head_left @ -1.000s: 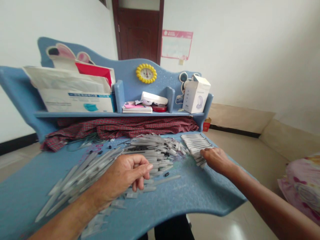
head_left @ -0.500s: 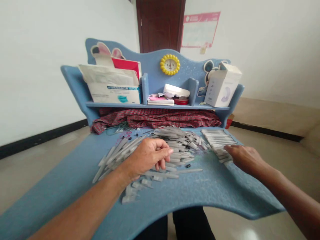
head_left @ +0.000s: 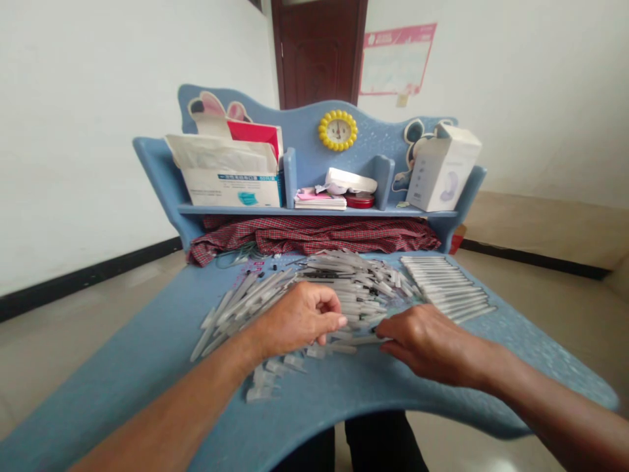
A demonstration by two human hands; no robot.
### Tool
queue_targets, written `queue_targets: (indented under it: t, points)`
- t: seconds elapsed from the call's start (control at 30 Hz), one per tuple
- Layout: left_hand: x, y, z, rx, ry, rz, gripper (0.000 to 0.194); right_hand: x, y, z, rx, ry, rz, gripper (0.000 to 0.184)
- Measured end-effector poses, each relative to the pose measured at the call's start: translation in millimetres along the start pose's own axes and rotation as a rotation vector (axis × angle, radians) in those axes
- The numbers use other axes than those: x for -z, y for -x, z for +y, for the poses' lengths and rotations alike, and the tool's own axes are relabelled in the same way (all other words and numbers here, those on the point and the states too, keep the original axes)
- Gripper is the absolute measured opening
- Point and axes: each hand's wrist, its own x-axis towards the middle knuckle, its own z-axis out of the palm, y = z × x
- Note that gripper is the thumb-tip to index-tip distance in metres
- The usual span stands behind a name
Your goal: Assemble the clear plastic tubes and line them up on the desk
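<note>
Left hand: curled over a heap of slim plastic tubes. Right hand: fingers at one loose tube (grip unclear). Hands just apart, above the blue surface. Neat tube row: beyond, to the right.

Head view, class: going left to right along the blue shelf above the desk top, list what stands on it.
Box of face masks → stack of booklets → red round tin → white carton
</note>
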Motion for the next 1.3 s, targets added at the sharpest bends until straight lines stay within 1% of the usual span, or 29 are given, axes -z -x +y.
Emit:
queue_targets:
  t: [0.07, 0.17, 0.3, 0.4, 0.5, 0.67, 0.77, 0.87, 0.97, 1.03, 1.07, 1.1, 1.17, 1.23, 1.3]
  points:
    - [-0.8, 1.2, 0.8, -0.009, -0.045, -0.032, 0.012, 0.7, -5.1, -9.2, 0.060, -0.015, -0.037, 0.015]
    - [-1.2, 1.3, 0.7, -0.013, -0.120, -0.067, 0.009, -1.2, -14.2, -20.6, 0.110, -0.005, -0.079, 0.017]
    - [-0.7, 1.0, 1.4, -0.031, -0.236, -0.096, 0.006, -8.1, -27.5, -31.4, 0.125, 0.068, -0.120, 0.016]
    - [-0.7, 2.0, 1.9, -0.072, -0.329, -0.107, 0.009, -13.5, -32.3, -34.7, 0.123, 0.090, -0.136, 0.016]
    - [-2.1, 3.4, -0.3, -0.134, -0.427, -0.119, 0.013, -15.8, -29.4, -33.8, 0.124, 0.094, -0.099, 0.015]
    - [-5.7, 6.9, -2.0, -0.324, -0.636, -0.125, 0.018, -15.5, -15.2, -29.1, 0.111, 0.050, 0.003, 0.015]
    - [-7.7, 9.4, 0.5, -0.403, -0.744, -0.148, 0.014, -15.4, -8.0, -28.4, 0.137, 0.000, 0.048, 0.016]
    - [-9.4, 10.0, 0.6, -0.434, -0.787, -0.151, 0.012, -11.5, -4.3, -26.6, 0.129, -0.081, 0.075, 0.018]
    - [-8.9, 8.6, -2.0, -0.456, -0.746, -0.124, 0.012, 0.3, -6.5, -13.2, 0.075, -0.232, 0.091, 0.020]
    - [-6.9, 7.0, -3.3, -0.444, -0.710, -0.075, 0.013, 10.1, -13.7, 5.5, 0.018, -0.321, 0.119, 0.023]
    - [-5.6, 6.2, -3.7, -0.426, -0.699, -0.048, 0.014, 14.3, -19.3, 17.2, -0.037, -0.329, 0.153, 0.024]
    - [-4.3, 5.3, -4.0, -0.404, -0.693, -0.024, 0.015, 17.6, -26.0, 29.7, -0.086, -0.299, 0.150, 0.022]
    - [-1.7, 3.4, -4.7, -0.352, -0.690, 0.016, 0.017, 20.6, -41.2, 53.6, -0.168, -0.186, 0.082, 0.017]
    - [0.1, 1.2, -6.0, -0.316, -0.683, 0.058, 0.017, 19.3, -55.9, 72.2, -0.176, -0.072, -0.019, 0.022]
    - [1.0, -1.0, -7.6, -0.296, -0.657, 0.099, 0.018, 15.4, -67.2, 83.1, -0.160, -0.054, -0.063, 0.025]
